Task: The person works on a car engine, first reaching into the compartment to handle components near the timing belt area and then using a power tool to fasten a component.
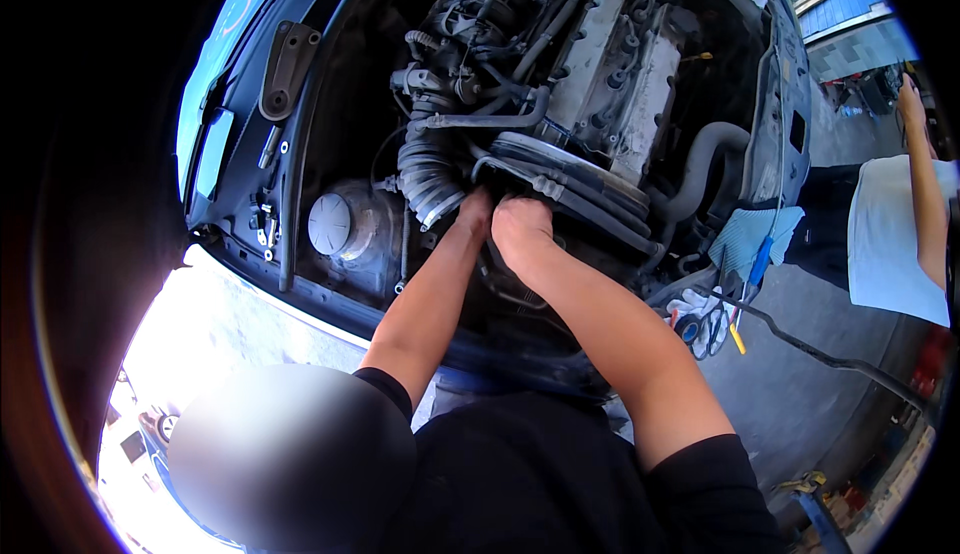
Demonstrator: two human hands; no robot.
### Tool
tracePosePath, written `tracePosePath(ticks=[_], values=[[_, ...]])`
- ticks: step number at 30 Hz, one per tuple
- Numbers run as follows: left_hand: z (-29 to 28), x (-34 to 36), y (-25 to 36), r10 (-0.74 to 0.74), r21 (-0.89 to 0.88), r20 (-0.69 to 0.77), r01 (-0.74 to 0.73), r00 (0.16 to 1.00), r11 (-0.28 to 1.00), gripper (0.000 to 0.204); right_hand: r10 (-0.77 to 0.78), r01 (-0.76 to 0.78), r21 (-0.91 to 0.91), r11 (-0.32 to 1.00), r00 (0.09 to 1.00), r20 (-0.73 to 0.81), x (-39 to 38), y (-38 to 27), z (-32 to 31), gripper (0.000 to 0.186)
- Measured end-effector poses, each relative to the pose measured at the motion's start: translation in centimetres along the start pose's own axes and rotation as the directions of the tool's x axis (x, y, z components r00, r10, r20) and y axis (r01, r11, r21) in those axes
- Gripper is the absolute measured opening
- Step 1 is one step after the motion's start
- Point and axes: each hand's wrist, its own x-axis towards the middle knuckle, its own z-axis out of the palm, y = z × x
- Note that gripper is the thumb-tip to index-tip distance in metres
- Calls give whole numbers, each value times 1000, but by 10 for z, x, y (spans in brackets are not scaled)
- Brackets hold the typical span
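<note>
Both my arms reach down into an open car engine bay. My left hand [478,210] is sunk in the dark gap beside the lower end of a black corrugated intake hose [430,169]; its fingers are hidden. Right beside it, my right hand [522,224] is closed in a fist shape, knuckles up, below a thin bent hose [500,166]. Whatever it may grip is out of sight. Just beyond my hands stands the engine, with two dusty grey valve covers [583,59].
A round-capped reservoir [325,224] sits left. A metal bracket [284,72], a socket tool [270,147] and several bolts [268,226] lie on the left ledge. Right are a light-blue cloth [755,239], blue-handled screwdriver [762,260], gloves [706,304] and another person [895,239].
</note>
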Motion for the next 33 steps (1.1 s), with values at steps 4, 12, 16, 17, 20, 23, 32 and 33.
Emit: tracePosePath(ticks=[4, 12, 16, 17, 20, 23, 32, 33], values=[[-15, 34, -17, 9, 11, 77, -10, 997, 1000, 38, -4, 33, 219, 975, 991, -134, 1, 26, 27, 33], [-31, 77, -42, 373, 969, 235, -187, 898, -159, 36, -58, 87, 321, 943, 993, -99, -11, 58, 47, 39], [-13, 57, -24, 322, 924, 305, -196, 896, -328, 38, 22, 17, 322, 947, 993, -117, -5, 57, 45, 35], [-13, 51, -20, 264, 923, 316, -231, 911, -307, 38, 67, -37, 344, 938, 995, -75, -7, 51, 40, 35], [-38, 87, -44, 68, -88, 116, -57, 991, 994, 35, -31, 73, 214, 974, 980, -195, -27, 21, 13, 29], [-38, 96, -36, 17, -101, 226, 6, 974, 995, 31, -11, 56, 237, 970, 982, -190, -43, 19, 6, 27], [-26, 42, -19, 22, -123, 19, -20, 1000, 992, 25, -66, 142, 256, 956, 956, -287, -36, 11, 18, 22], [-29, 42, -21, 5, -154, 73, 6, 997, 988, 25, -69, 142, 235, 961, 953, -294, -39, 6, 14, 21]])
